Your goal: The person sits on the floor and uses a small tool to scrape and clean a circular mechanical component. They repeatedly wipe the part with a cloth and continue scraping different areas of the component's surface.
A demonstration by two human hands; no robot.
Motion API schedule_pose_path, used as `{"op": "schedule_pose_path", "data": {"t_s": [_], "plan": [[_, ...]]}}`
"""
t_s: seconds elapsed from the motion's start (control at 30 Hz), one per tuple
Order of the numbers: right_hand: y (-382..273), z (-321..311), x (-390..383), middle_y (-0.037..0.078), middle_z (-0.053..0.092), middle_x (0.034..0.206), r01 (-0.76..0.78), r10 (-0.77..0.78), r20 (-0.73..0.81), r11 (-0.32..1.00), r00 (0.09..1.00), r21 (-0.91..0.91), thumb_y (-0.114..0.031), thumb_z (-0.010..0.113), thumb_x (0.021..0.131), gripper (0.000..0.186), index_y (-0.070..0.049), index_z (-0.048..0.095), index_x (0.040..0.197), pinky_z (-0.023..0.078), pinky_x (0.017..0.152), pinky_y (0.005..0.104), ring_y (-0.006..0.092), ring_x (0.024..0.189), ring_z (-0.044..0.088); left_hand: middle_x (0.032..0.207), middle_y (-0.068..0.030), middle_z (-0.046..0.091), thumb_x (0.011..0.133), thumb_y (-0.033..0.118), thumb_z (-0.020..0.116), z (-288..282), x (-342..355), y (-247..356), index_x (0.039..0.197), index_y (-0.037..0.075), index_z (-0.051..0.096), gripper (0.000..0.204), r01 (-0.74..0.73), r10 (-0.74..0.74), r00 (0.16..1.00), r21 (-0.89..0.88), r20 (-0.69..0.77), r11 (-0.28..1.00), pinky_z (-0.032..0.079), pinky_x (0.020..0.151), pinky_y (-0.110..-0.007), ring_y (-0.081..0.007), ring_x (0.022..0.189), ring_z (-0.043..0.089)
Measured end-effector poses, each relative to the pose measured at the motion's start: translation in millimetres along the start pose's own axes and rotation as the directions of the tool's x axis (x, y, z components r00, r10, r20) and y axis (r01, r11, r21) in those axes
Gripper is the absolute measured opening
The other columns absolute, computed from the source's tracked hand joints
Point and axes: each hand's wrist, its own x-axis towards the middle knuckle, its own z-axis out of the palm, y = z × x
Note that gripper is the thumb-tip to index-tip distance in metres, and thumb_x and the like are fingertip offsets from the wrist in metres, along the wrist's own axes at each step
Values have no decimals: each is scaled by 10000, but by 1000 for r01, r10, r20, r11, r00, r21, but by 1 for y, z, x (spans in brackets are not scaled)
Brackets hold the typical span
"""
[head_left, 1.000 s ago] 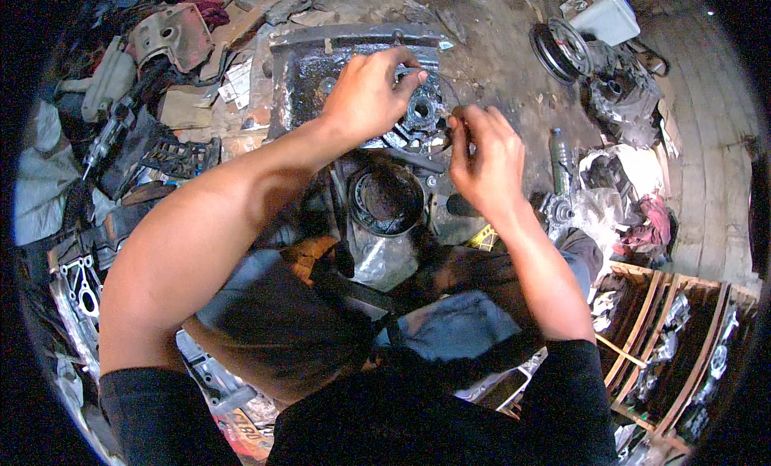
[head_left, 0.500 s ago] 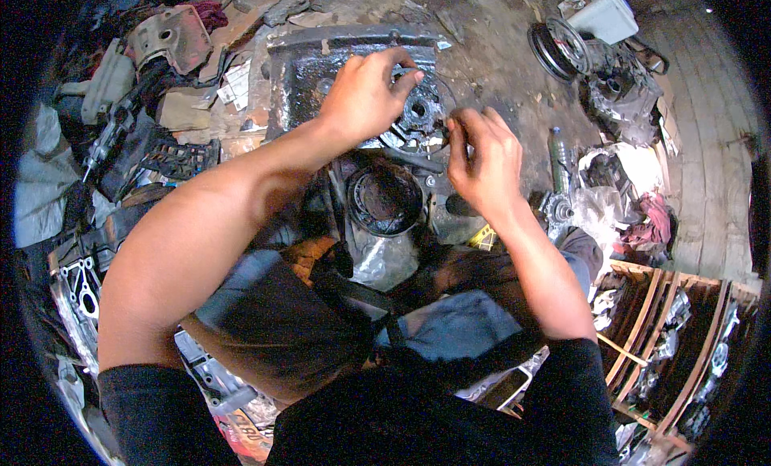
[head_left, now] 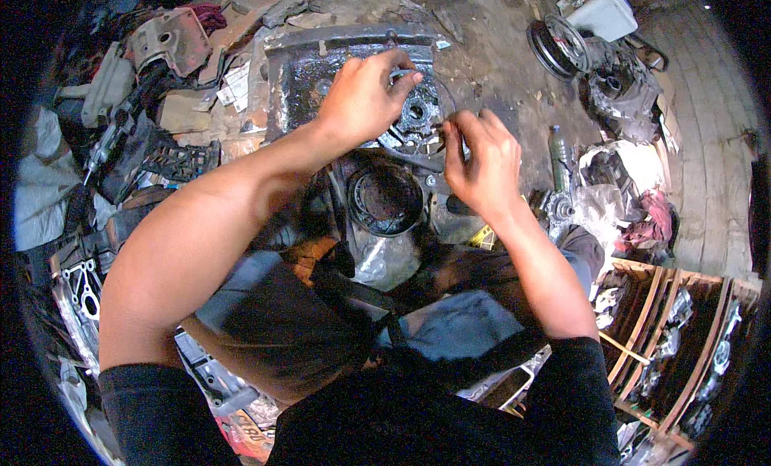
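My left hand is closed at the upper edge of a thin dark ring, fingertips pinched on it. My right hand, also pinched, grips the ring's right side. The ring loops loosely around a greasy round metal part with a central hole, which lies in a black, wet-looking metal tray. Just below the tray, nearer my body, is a dark round housing with an oily interior. Exactly what my fingertips touch is partly hidden.
Metal castings and scraps crowd the left. At right lie a wheel-like part, a pale plastic container, a dirty engine casing, a green bottle and a red rag. A wooden slatted rack stands at lower right.
My right hand has edged slightly left, and the ring has shifted a little with it. My left hand keeps almost the same pinched position.
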Motion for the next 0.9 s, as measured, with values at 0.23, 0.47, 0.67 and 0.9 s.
{"op": "schedule_pose_path", "data": {"t_s": [0.23, 0.47, 0.67, 0.9], "plan": [[-1, 0, 6, 161, 591, 702, -1, 1, 11, 1000, 1000, 3, -6, 670, 799, 66, -33, 615, 824, 452, 588, 455, 354, 671, 555, 650, -239, 628, 910, 255, 688, 5, 0, -2, 1012, 15, 697, 261, -129, 126, 986, -24, -114, 991, 529, 668, -471, -399, 695, 682], [-13, -3, 4, 156, 574, 679, -9, 9, 34, 1000, 999, 17, -44, 670, 823, 72, -43, 601, 801, 447, 586, 469, 361, 665, 555, 676, -239, 647, 904, 261, 695, 7, -1, -7, 1020, 10, 704, 276, -92, 86, 993, -67, -84, 994, 535, 685, -475, -404, 713, 686], [-11, -2, 1, 161, 562, 672, -7, 4, 56, 999, 998, 47, -48, 671, 829, 70, -41, 604, 808, 437, 576, 484, 364, 655, 553, 693, -242, 653, 900, 267, 701, 7, 1, -7, 1021, 8, 706, 286, -80, 77, 995, -47, -66, 996, 539, 696, -472, -403, 726, 690], [-14, 2, 3, 159, 573, 669, -18, 17, 64, 1000, 998, 11, -98, 656, 859, 101, -42, 603, 795, 447, 593, 484, 367, 662, 558, 647, -230, 636, 901, 261, 697, 7, 0, -6, 1016, 5, 701, 280, -63, 57, 995, -68, -83, 996, 531, 663, -462, -385, 665, 683]]}}
